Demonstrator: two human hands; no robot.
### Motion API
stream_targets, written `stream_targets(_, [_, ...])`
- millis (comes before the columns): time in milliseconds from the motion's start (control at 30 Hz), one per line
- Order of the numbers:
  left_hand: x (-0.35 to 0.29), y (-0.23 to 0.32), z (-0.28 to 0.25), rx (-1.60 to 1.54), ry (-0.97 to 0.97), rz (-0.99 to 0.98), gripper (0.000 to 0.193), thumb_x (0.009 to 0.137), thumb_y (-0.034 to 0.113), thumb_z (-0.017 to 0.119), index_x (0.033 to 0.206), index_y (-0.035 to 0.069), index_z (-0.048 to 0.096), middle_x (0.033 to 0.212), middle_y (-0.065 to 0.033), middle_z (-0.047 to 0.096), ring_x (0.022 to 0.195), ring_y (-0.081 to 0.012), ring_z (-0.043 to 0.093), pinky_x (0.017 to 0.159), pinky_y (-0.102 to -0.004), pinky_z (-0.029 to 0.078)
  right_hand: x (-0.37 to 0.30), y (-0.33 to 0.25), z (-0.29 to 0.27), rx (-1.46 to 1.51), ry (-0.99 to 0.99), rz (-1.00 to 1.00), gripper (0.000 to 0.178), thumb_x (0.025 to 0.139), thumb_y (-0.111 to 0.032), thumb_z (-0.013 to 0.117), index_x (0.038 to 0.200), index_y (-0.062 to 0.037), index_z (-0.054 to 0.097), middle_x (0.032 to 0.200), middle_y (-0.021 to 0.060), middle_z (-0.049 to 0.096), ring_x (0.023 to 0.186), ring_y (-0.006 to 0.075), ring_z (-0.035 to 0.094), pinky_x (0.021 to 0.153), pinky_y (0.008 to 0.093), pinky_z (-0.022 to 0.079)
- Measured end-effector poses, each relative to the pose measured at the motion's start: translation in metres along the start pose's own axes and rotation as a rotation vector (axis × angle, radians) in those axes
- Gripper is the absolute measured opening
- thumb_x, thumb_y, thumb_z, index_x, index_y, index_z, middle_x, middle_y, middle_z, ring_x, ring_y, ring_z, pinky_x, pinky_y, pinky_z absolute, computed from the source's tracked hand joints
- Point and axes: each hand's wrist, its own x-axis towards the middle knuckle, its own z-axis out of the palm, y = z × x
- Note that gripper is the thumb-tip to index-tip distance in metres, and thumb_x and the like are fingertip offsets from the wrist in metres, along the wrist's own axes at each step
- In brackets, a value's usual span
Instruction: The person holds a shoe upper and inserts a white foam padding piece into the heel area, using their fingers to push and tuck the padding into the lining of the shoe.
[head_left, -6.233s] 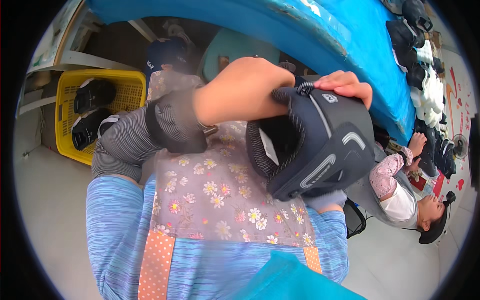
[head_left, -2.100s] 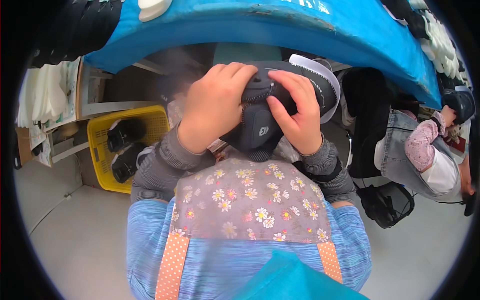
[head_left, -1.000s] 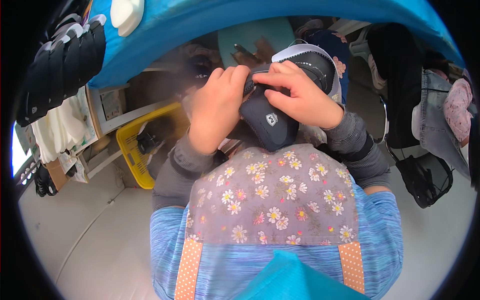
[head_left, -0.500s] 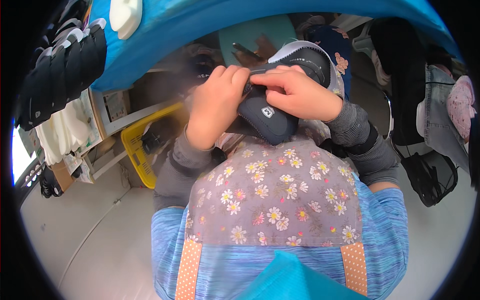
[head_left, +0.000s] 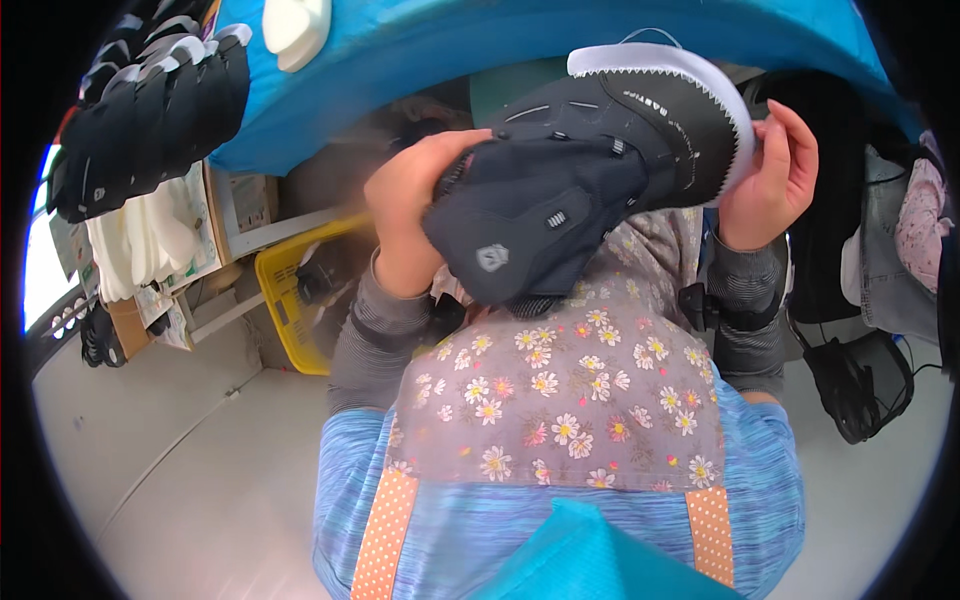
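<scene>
A dark fabric shoe upper (head_left: 560, 215) is held above my lap, with a light badge on its lower left part. Its rounded right end carries a white rim (head_left: 655, 57) with jagged stitching along the inner edge. My left hand (head_left: 405, 200) is closed on the left end of the upper, its fingertips partly hidden behind the fabric. Beside the rim, my right hand (head_left: 770, 185) is raised with its fingers apart and nothing visible between them. It looks close to or touching the rim's edge. A thin pale strand arches over the rim.
A blue-covered table (head_left: 430, 60) spans the far side, with a white foot-shaped piece (head_left: 297, 32) on it. Several black uppers (head_left: 150, 130) hang in a row at left. Below them is a yellow basket (head_left: 285, 310). A black mesh bag (head_left: 860, 385) lies at right.
Both hands were together on the upper; now my right hand has moved right to the rim. The upper has turned and spread, showing more of its side and the white-edged end.
</scene>
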Motion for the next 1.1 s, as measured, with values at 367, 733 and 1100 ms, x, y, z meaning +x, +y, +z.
stream_targets(367, [-0.006, 0.004, -0.009, -1.204, 0.040, -0.674, 0.035, 0.089, 0.014, 0.058, 0.120, -0.002, 0.058, 0.111, -0.0116, 0.066, 0.099, -0.0183, 0.065, 0.089, -0.0305, 0.051, -0.016, 0.001, 0.056, 0.098, -0.721, 0.173, 0.031, 0.089, -0.002, 0.063, 0.120, 0.0023, 0.059, 0.109, 0.0056, 0.066, 0.097, 0.0127, 0.061, 0.086, 0.0274, 0.050])
stream_targets(733, [0.032, -0.039, -0.013, -1.090, 0.405, -0.746, 0.050, 0.100, 0.032, 0.052, 0.136, -0.002, 0.046, 0.133, -0.0158, 0.056, 0.119, -0.0272, 0.057, 0.105, -0.0393, 0.044, -0.024, -0.019, 0.131, 0.284, -0.886, 0.719, 0.037, 0.087, -0.017, 0.073, 0.117, 0.0015, 0.063, 0.106, 0.0051, 0.069, 0.092, 0.0107, 0.063, 0.084, 0.0268, 0.050])
stream_targets(1100, [0.029, -0.017, 0.007, -1.314, 0.402, -0.813, 0.054, 0.100, 0.038, 0.050, 0.137, 0.000, 0.045, 0.135, -0.0156, 0.055, 0.121, -0.0284, 0.055, 0.105, -0.0405, 0.043, -0.026, -0.014, 0.131, 0.094, -0.883, 0.546, 0.033, 0.084, -0.019, 0.075, 0.105, 0.0053, 0.068, 0.092, 0.0099, 0.073, 0.082, 0.0144, 0.068, 0.075, 0.0281, 0.055])
